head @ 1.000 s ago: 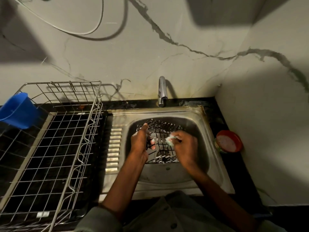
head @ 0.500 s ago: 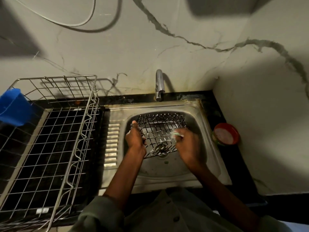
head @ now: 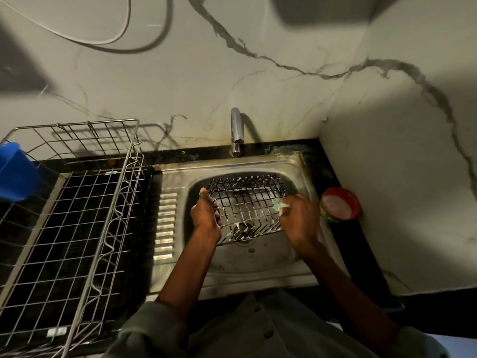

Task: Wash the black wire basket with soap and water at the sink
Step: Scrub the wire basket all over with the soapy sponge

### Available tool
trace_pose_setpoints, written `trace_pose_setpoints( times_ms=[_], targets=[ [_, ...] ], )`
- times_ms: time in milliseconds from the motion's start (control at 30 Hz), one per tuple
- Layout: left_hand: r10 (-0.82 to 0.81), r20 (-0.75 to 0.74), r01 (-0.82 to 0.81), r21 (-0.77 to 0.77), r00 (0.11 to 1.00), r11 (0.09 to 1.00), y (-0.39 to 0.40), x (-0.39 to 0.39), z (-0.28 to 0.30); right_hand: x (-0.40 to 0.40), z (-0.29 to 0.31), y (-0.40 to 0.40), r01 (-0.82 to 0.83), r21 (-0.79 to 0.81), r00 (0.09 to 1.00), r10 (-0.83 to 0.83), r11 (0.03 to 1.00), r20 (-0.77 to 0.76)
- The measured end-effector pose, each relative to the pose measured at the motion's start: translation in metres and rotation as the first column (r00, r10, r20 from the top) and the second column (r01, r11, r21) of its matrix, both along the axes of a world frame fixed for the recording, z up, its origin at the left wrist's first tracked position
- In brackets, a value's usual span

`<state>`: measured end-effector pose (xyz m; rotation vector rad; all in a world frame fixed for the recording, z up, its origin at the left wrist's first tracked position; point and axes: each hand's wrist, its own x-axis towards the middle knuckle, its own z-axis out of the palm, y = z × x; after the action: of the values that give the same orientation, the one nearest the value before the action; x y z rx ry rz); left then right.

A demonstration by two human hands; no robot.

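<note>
In the steel sink, the black wire basket sits over the drain, flecked with suds. The left hand grips the basket's left edge, fingers curled round the wires and thumb pointing up, while the right hand clutches a pale green scrubber against the basket's right side; both forearms reach in from below. Outward, a tap stands behind the basin, a red soap dish sits on the dark counter at right, and a large metal rack with a blue mug lies at left.
</note>
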<state>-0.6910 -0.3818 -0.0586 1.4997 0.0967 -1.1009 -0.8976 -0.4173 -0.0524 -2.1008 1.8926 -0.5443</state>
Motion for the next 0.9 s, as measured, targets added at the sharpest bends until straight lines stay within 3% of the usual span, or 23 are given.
trace_pose_setpoints(
  times_ms=[67,133,200,267,367,433,500,600,667,800,833,900],
  targets=[
    [0.009,-0.005,-0.009,0.017,1.000,1.000,-0.002,-0.002,-0.002,0.024,0.008,0.014,-0.137,0.012,0.989,0.136,0.991,0.064],
    [0.014,-0.019,-0.014,0.011,1.000,1.000,-0.004,-0.001,-0.006,0.050,0.014,0.038,-0.378,-0.055,0.911,0.382,0.924,0.152],
    [0.000,-0.026,0.000,-0.006,1.000,1.000,-0.005,0.003,-0.010,0.055,0.013,0.045,-0.510,-0.143,0.836,0.528,0.848,0.149],
    [-0.032,-0.020,0.031,-0.015,0.999,0.999,-0.004,0.005,-0.013,0.035,0.006,0.029,-0.440,-0.139,0.883,0.455,0.887,0.114],
    [-0.043,-0.013,0.043,-0.004,0.999,0.999,-0.001,0.008,-0.016,-0.009,-0.004,-0.004,-0.050,-0.014,0.993,0.051,0.999,0.106],
    [-0.053,-0.018,0.053,-0.001,0.998,0.999,0.000,0.011,-0.022,-0.027,-0.007,-0.019,0.126,0.090,0.983,-0.136,0.988,0.119],
    [-0.043,-0.017,0.043,0.004,0.999,0.999,0.000,0.013,-0.027,-0.026,-0.006,-0.021,0.194,0.121,0.964,-0.212,0.973,0.159],
    [-0.027,-0.017,0.026,-0.015,1.000,1.000,-0.002,0.010,-0.023,-0.002,0.000,-0.010,0.124,0.033,0.982,-0.128,0.992,0.139],
    [-0.031,0.002,0.031,-0.033,1.000,0.999,-0.005,0.004,-0.016,0.027,0.005,0.002,-0.033,-0.011,0.990,0.034,0.999,0.140],
    [-0.068,0.079,0.072,-0.060,0.995,0.996,-0.010,0.000,-0.009,0.063,0.013,0.014,-0.338,-0.130,0.922,0.355,0.932,0.154],
    [-0.071,0.084,0.077,-0.060,0.994,0.995,-0.009,0.001,-0.010,0.057,0.011,0.005,-0.301,-0.126,0.935,0.319,0.945,0.155],
    [-0.064,0.069,0.069,-0.067,0.996,0.995,-0.006,0.008,-0.011,0.036,0.009,-0.019,-0.084,-0.052,0.979,0.092,0.995,0.184]
  ],
)
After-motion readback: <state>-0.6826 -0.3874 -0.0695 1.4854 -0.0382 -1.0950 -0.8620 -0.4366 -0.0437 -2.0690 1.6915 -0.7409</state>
